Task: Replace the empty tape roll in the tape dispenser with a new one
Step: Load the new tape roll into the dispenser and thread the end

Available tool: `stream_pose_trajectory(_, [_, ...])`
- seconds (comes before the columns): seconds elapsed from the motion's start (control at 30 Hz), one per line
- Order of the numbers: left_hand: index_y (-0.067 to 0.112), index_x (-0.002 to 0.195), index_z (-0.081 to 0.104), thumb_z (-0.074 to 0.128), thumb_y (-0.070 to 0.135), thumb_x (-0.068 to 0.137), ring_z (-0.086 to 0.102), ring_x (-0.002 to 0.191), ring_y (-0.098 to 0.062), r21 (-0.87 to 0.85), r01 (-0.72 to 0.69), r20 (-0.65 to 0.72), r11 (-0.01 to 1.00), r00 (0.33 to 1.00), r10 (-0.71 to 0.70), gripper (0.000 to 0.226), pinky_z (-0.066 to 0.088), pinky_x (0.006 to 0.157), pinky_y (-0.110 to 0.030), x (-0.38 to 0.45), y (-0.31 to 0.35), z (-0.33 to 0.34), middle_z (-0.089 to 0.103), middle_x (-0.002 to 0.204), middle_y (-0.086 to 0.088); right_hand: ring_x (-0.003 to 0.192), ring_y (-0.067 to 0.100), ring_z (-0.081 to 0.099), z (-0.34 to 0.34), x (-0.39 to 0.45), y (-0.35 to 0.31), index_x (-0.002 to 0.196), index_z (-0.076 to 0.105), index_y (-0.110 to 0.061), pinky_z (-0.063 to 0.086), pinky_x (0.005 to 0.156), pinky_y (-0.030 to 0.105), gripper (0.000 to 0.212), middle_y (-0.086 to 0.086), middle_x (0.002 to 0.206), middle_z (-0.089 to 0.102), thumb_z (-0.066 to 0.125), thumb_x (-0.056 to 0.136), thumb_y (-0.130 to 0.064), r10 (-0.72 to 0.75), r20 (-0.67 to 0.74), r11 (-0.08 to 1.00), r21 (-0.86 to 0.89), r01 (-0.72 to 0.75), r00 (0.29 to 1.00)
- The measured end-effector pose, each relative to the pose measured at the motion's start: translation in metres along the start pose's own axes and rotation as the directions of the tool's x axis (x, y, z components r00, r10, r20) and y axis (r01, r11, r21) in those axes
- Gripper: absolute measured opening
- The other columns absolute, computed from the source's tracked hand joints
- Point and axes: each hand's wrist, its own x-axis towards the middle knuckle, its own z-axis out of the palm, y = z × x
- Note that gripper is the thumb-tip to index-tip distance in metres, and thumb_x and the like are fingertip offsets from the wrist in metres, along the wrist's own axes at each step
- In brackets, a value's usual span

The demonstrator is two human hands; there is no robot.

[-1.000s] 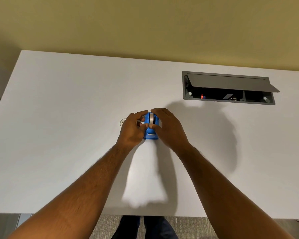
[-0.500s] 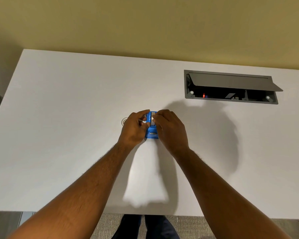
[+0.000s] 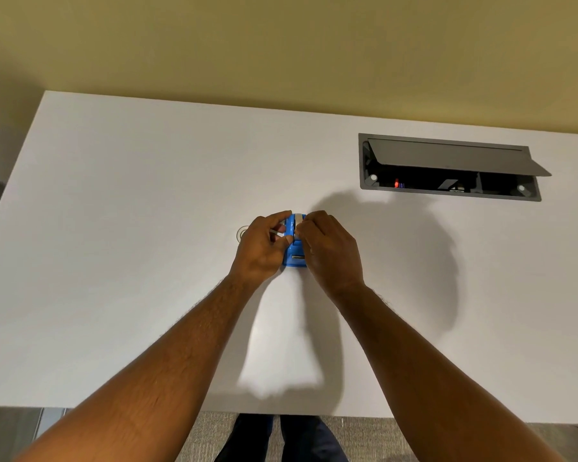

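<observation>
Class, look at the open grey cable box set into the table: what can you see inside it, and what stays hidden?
Inside the cable box a small red light glows among dark fittings. Its raised lid covers the far part, so whatever lies there cannot be seen.

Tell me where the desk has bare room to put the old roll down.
The white desk is bare left of the clear ring and between both hands and the cable box. It is crowded around the blue dispenser, flanked by left hand and right hand.
</observation>
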Motion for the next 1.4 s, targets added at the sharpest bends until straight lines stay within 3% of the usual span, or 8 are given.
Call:
stream_pose_trajectory(0.37, [0.021,0.134,0.060,0.070,0.014,0.089,0.062,0.105,-0.017,-0.010,-0.008,0.003,1.000,1.000,0.008,0.046,0.048,0.092,-0.023,0.000,0.000,0.000,0.066,0.121,-0.006,0.066,0.023,0.060,-0.008,0.006,-0.010,0.093,0.062,-0.002,0.047,0.056,0.027,0.030,0.015,0.086,0.063,0.081,0.070,-0.001,0.112,0.083,0.993,0.014,-0.114,0.990])
stream_pose_trajectory(0.5, [0.020,0.134,0.060,0.071,0.014,0.088,0.063,0.107,-0.018,-0.009,-0.011,0.010,1.000,1.000,0.011,0.047,0.049,0.094,-0.026,0.001,-0.001,0.000,0.066,0.122,-0.006,0.093,0.032,0.057,-0.007,0.005,-0.009,0.106,0.058,0.001,0.050,0.076,0.041,0.023,0.016,0.106,0.057,0.058,0.083,0.006,0.165,0.158,0.985,0.027,-0.172,0.973])
stream_pose_trajectory(0.73, [0.021,0.133,0.062,0.070,0.013,0.088,0.063,0.109,-0.018,-0.016,-0.019,0.004,1.000,1.000,0.019,0.046,0.050,0.096,-0.028,0.001,0.000,-0.001,0.066,0.122,-0.004,0.061,0.006,0.046,-0.007,-0.002,-0.009,0.100,0.053,-0.010,0.033,0.055,0.010,0.006,-0.009,0.085,0.048,0.050,0.098,-0.015,0.397,0.168,0.884,0.193,-0.425,0.902])
stream_pose_trajectory(0.87, [0.020,0.134,0.060,0.066,0.010,0.090,0.060,0.110,-0.015,-0.013,-0.062,0.007,0.998,0.998,0.062,0.045,0.041,0.087,-0.008,0.000,-0.002,-0.001,0.062,0.125,-0.005,0.073,0.007,0.054,-0.009,0.000,-0.015,0.102,0.061,-0.012,0.043,0.065,0.015,0.024,0.001,0.100,0.062,0.044,0.096,-0.029,0.300,0.091,0.919,0.238,-0.313,0.950])
stream_pose_trajectory(0.97, [0.027,0.134,0.057,0.064,0.011,0.091,0.059,0.112,-0.017,-0.101,-0.129,0.046,0.987,0.990,0.134,0.046,0.045,0.092,-0.010,-0.003,-0.002,-0.002,0.057,0.124,-0.007,0.082,0.014,0.062,-0.012,0.003,-0.016,0.103,0.068,-0.009,0.055,0.072,0.025,0.043,0.006,0.101,0.068,0.037,0.092,-0.038,0.256,0.085,0.926,0.264,-0.269,0.963])
stream_pose_trajectory(1.17, [0.037,0.125,0.057,0.069,0.021,0.091,0.060,0.110,-0.018,-0.094,-0.169,0.047,0.981,0.984,0.174,0.039,0.049,0.092,-0.024,-0.003,0.001,-0.001,0.058,0.120,-0.005,0.081,0.018,0.063,-0.005,0.004,-0.007,0.097,0.070,-0.009,0.053,0.072,0.026,0.011,0.005,0.095,0.069,0.061,0.093,-0.013,0.276,0.048,0.927,0.250,-0.279,0.960])
stream_pose_trajectory(1.27, [0.038,0.124,0.057,0.069,0.021,0.091,0.060,0.109,-0.019,-0.081,-0.173,0.043,0.982,0.983,0.177,0.039,0.051,0.092,-0.025,-0.002,0.002,-0.001,0.058,0.117,-0.001,0.069,0.018,0.059,-0.009,0.010,-0.007,0.085,0.068,-0.009,0.045,0.062,0.025,0.012,0.005,0.082,0.067,0.059,0.090,-0.013,0.254,0.039,0.940,0.223,-0.257,0.966])
stream_pose_trajectory(1.4, [0.038,0.124,0.057,0.069,0.024,0.092,0.060,0.107,-0.017,-0.061,-0.157,0.041,0.986,0.986,0.160,0.038,0.049,0.089,-0.020,-0.001,0.000,-0.001,0.057,0.117,0.000,0.071,0.023,0.060,-0.015,0.016,-0.006,0.087,0.067,-0.004,0.042,0.065,0.027,0.016,0.012,0.083,0.067,0.057,0.089,-0.016,0.214,0.104,0.953,0.196,-0.231,0.971])
